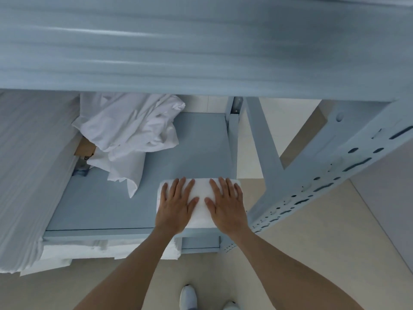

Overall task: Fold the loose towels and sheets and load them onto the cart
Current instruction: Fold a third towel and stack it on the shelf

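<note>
White folded towel (200, 204) lying flat at the front right corner of a blue-grey shelf (111, 209), directly beneath both hands. Left hand (176, 204) rests palm-down on the towel's left half, fingers straight and slightly spread; right hand (226, 205) rests likewise on its right half, gripping nothing. Thumbs point toward each other, apart, with bare towel between them. Crumpled sheet (131, 130) lies at the shelf's back left, well apart from the towel. More white linen (100, 250) shows on the level below.
</note>
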### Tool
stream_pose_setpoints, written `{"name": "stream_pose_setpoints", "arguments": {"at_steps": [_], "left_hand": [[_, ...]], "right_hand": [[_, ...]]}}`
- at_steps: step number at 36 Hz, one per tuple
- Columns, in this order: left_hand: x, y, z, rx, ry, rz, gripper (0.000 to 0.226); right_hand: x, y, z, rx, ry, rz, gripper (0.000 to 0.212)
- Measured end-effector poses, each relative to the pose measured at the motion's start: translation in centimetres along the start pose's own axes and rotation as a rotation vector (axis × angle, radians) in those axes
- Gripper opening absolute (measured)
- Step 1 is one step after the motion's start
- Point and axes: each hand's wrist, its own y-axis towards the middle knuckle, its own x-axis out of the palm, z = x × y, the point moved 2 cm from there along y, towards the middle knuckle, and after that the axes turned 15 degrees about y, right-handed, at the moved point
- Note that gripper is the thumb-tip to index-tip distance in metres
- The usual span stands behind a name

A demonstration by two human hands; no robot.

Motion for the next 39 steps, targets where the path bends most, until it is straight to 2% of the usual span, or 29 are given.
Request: {"name": "stream_pose_setpoints", "arguments": {"at_steps": [6,10,13,17,20,24,29,31,33,39], "left_hand": [[0.1,1.2,-0.6,0.020,0.014,-0.026,0.074],[-0.6,1.7,-1.2,0.072,0.002,-0.067,0.065],[-2.2,1.8,-2.1,0.076,-0.020,-0.020,0.061],[-5.2,1.4,-2.8,-0.017,-0.152,0.076,0.058],[-7.8,0.1,-2.6,-0.136,-0.385,0.167,0.055],[-11.1,-3.7,-1.4,-0.256,-0.837,0.270,0.047],[-13.0,-10.5,1.6,-0.323,-1.274,0.273,0.045],[-12.9,-13.3,3.0,-0.346,-1.342,0.291,0.043],[-12.4,-16.3,4.2,-0.374,-1.378,0.285,0.040],[-13.1,-21.2,4.3,-0.423,-1.405,0.278,0.031]], "right_hand": [[-0.1,0.8,-0.2,0.002,-0.015,0.003,0.065],[-1.1,0.9,-0.6,0.002,0.002,-0.032,0.065],[-2.6,0.6,-1.4,-0.015,0.006,-0.005,0.066],[-5.0,-0.1,-2.8,-0.068,-0.014,0.072,0.064],[-6.7,-1.3,-3.9,-0.115,0.033,0.116,0.061],[-9.0,-3.8,-5.6,-0.101,0.348,0.160,0.057],[-11.0,-9.7,-6.9,0.081,1.042,0.174,0.051],[-10.9,-12.4,-6.7,0.096,1.212,0.159,0.043],[-10.6,-14.9,-6.1,0.088,1.265,0.133,0.037],[-11.4,-19.3,-5.4,0.155,1.383,0.149,0.048]]}}
